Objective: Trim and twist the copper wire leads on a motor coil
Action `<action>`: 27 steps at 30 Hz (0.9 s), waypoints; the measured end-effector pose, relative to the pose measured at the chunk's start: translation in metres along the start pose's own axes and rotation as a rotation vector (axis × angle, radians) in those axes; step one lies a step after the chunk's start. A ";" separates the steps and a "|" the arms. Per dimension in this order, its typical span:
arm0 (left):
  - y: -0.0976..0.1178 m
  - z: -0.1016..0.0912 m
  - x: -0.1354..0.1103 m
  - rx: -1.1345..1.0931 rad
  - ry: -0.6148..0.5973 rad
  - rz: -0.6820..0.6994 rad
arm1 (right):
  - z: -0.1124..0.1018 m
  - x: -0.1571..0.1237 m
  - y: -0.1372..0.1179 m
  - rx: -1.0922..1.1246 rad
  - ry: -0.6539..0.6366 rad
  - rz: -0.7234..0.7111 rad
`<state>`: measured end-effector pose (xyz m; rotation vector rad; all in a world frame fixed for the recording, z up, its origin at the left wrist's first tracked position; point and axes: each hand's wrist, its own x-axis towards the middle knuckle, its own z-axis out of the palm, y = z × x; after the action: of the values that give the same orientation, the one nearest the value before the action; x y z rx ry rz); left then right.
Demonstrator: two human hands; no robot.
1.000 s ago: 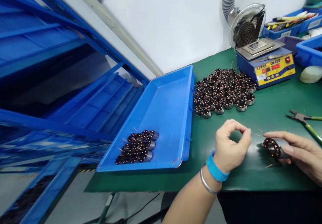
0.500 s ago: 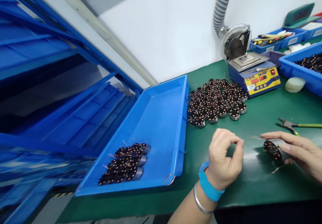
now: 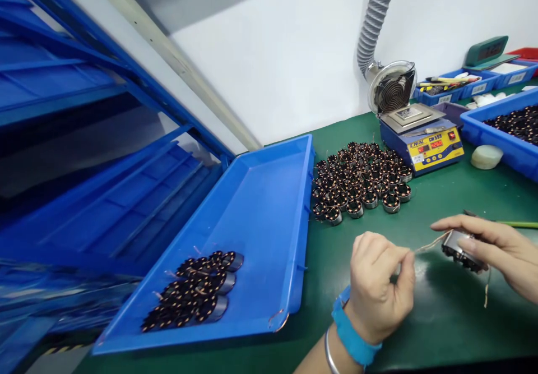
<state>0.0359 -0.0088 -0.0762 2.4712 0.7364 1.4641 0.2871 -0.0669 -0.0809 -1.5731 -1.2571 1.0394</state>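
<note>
My right hand (image 3: 494, 250) grips a small wound stator (image 3: 460, 249) with copper coils, held just above the green mat (image 3: 441, 318). A thin copper wire lead (image 3: 426, 245) runs from it to my left hand (image 3: 378, 287), whose thumb and forefinger pinch the wire's end. A blue band and a metal bangle sit on my left wrist. Another loose lead hangs down from the stator on the right. A cluster of many similar stators (image 3: 361, 180) lies on the mat beyond my hands.
A blue tray (image 3: 260, 206) at the left holds rows of stators (image 3: 193, 290) near its front corner. A blue-and-yellow solder pot (image 3: 422, 135) with a fan and hose stands behind. Another blue bin (image 3: 500, 138) with stators is at far right. Blue racking fills the left.
My left hand has closed its pinch on the wire lead, now drawn out between the hands. My right hand lifted and turned the stator. The view shifted slightly.
</note>
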 end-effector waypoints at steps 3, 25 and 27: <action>-0.002 0.003 -0.002 -0.067 -0.001 -0.068 | -0.003 0.002 -0.001 0.012 0.015 -0.009; -0.018 0.050 -0.053 0.015 -0.625 -0.099 | -0.109 0.243 -0.167 -0.662 0.478 0.065; -0.020 0.051 -0.052 0.067 -0.741 -0.093 | -0.110 0.263 -0.172 -0.727 0.441 0.066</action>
<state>0.0533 -0.0127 -0.1497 2.6817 0.7174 0.4139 0.3833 0.2022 0.0894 -2.2411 -1.3375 0.2174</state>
